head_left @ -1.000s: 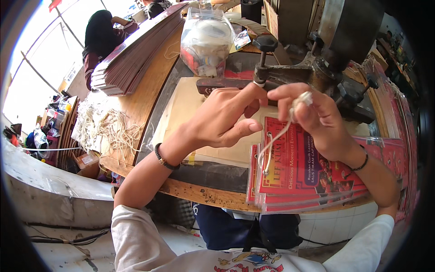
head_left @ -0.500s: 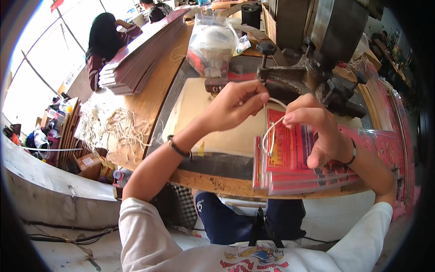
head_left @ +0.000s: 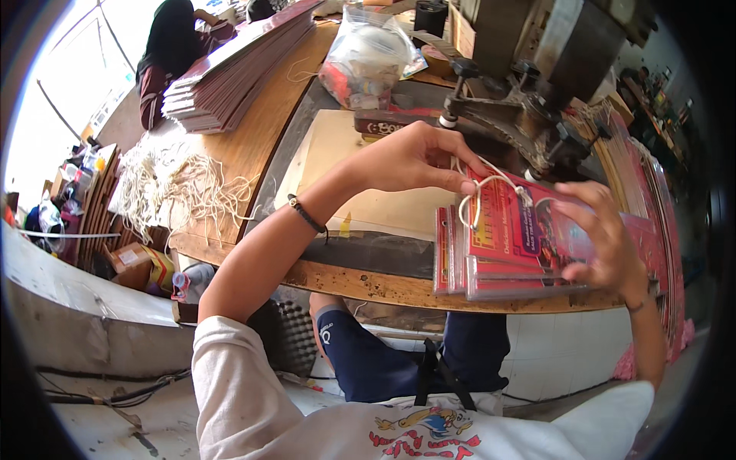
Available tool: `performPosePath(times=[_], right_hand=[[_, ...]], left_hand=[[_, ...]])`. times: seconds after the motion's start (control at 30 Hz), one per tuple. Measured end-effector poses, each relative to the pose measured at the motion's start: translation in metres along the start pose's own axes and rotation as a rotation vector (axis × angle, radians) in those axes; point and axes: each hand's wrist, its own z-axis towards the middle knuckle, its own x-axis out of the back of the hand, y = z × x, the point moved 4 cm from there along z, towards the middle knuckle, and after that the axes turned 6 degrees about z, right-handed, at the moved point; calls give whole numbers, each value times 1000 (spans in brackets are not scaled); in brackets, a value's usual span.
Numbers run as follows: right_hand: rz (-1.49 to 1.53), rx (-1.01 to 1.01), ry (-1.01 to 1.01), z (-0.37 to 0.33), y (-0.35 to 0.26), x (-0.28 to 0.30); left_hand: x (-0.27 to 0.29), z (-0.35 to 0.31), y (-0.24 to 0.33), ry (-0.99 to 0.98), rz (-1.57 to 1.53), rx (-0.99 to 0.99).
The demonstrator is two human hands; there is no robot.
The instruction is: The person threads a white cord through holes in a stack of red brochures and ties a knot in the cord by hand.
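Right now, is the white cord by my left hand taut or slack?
Slack: the white cord bends in loose curves over the red card.

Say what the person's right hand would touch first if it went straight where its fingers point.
Probably the white cord over the red card, left of the right hand, though depth is unclear.

Off-white cord looped at the corner of a red printed card in clear plastic.
The cord curves in a slack, open loop over the left end of the top card, its far end a pale, blurred bunch. That card lies flat, face up, its gold lettering running sideways beside a dark purple panel, atop an unevenly stepped stack of red cards at the wooden table's front edge.
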Motion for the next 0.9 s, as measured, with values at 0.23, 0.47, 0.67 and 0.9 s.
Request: performPosePath(times=[0.23, 0.47, 0.67, 0.9], right_hand=[[-110, -509, -138, -115, 34, 0], [-164, -557, -157, -119, 27, -13], [-152, -579, -121, -122, 25, -14], [-162, -605, -125, -122, 19, -12]], left_hand=[[6, -5, 6, -64, 91, -68], [10, -3, -9, -41, 62, -3], [10, -1, -1, 82, 374, 22], [13, -7, -13, 117, 799, 40]])
